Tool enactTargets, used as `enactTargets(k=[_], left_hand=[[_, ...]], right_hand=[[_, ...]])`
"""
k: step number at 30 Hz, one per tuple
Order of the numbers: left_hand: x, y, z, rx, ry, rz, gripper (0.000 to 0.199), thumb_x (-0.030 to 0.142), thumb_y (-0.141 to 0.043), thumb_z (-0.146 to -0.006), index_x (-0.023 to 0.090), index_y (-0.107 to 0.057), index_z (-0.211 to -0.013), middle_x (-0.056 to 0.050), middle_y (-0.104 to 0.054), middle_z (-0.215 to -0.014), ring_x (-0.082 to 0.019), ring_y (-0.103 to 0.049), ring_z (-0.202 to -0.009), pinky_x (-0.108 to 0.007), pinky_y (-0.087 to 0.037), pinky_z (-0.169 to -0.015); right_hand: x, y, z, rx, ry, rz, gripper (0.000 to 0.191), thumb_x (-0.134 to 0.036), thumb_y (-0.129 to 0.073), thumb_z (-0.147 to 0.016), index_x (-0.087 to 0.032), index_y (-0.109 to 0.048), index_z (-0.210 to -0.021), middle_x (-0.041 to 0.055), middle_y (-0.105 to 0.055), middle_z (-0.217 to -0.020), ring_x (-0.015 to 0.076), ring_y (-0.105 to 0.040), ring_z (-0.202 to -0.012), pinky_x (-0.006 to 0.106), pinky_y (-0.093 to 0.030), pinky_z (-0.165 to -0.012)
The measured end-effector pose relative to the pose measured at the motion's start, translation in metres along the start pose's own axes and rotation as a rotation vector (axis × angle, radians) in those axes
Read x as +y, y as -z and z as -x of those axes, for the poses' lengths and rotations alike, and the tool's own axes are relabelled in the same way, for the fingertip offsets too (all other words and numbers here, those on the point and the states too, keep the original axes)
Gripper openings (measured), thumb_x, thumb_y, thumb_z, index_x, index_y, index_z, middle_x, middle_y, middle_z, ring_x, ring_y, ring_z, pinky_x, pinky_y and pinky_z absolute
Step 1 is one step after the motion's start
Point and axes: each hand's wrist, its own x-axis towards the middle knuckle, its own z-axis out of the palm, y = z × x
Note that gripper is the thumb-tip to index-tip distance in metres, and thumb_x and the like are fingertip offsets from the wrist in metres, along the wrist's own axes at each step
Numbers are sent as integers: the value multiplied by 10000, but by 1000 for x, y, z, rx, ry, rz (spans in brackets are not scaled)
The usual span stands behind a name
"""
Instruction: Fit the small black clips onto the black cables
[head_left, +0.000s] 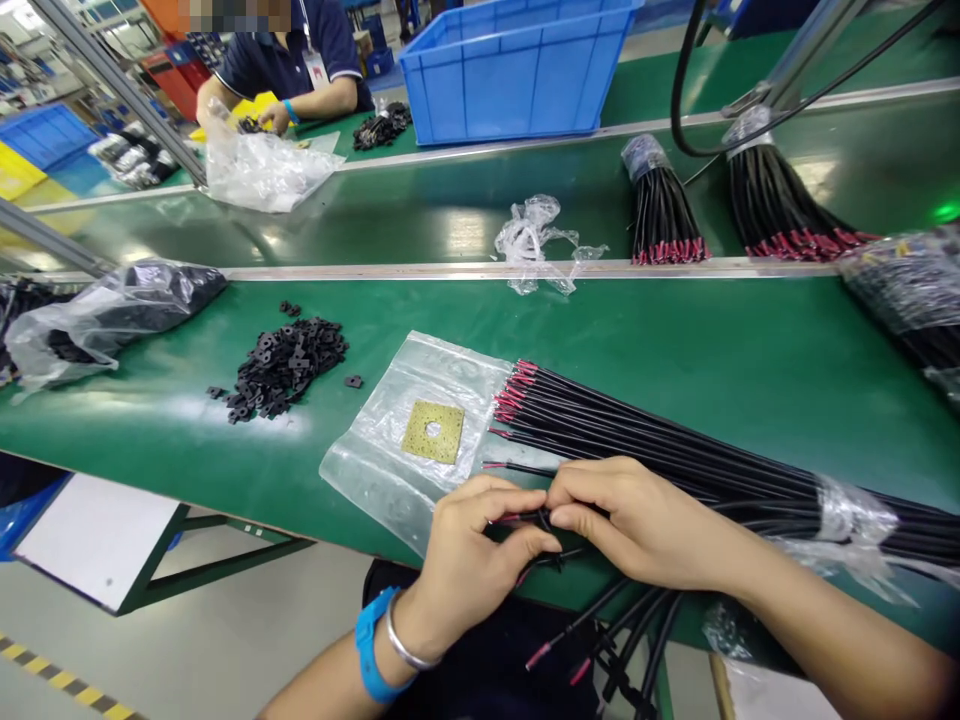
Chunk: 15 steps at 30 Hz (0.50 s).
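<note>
In the head view my left hand (480,540) pinches a thin black cable near its red end, with thumb and forefinger closed around it. My right hand (630,520) grips the same cable just to the right, its fingertips almost meeting the left ones. A small dark piece sits on the cable between the fingertips, mostly hidden. Behind my hands lies a bundle of black cables (637,425) with red tips, tied with clear plastic. Several loose cable ends (574,625) hang over the table edge below. A yellowish sponge (433,432) with a hole rests on a clear plastic bag (375,440).
A pile of small black parts (289,365) lies left on the green table. Crumpled plastic (536,235) and more cable bundles (667,215) lie beyond. A large blue bin (517,80) stands at the back, near another person (322,75) handling parts.
</note>
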Motion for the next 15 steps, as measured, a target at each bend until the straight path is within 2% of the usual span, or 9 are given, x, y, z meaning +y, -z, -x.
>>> enactTargets(k=[2,4,7,10,12,15], left_hand=[[3,11,5,-107,16,-27,397,233,-814,-735,218,-714,-1119,-72,-724,-1006,-188,-692,-876,-301,-601,-772],[8,20,12,-217,43,-35,419,193,-727,-810,228,-655,-1221,-81,-704,-1109,-197,-686,-963,-326,-595,-843],[11,29,22,-330,108,-35,390,112,-556,-889,229,-619,-1256,-83,-704,-1158,-193,-688,-1023,-339,-580,-903],[10,30,25,-359,168,-7,440,84,-466,-919,227,-540,-1329,-94,-696,-1220,-203,-669,-1114,-362,-562,-956],[10,28,26,-351,187,13,457,85,-446,-928,224,-492,-1361,-104,-686,-1244,-213,-655,-1149,-378,-558,-967],[13,34,31,-300,159,-62,415,114,-524,-905,241,-550,-1300,-90,-688,-1234,-223,-672,-1108,-383,-562,-955]], right_hand=[[-1,3,0,2,40,8,212,-238,-462,-962,-177,-624,-840,10,-604,-727,119,-533,-641,253,-396,-619],[0,5,0,38,88,28,198,-253,-481,-966,-178,-657,-914,28,-643,-782,133,-566,-704,265,-427,-676],[3,-2,-3,197,131,133,191,-232,-484,-966,-163,-660,-947,58,-661,-830,162,-574,-782,296,-457,-735],[6,-16,-8,284,133,332,193,-207,-471,-960,-144,-653,-970,92,-648,-880,197,-559,-847,332,-479,-759],[6,-24,-10,254,108,441,204,-203,-460,-956,-137,-651,-986,106,-627,-899,210,-542,-863,340,-484,-752],[4,-29,-11,220,31,521,227,-218,-476,-938,-112,-629,-1067,124,-601,-953,234,-519,-893,359,-470,-772]])
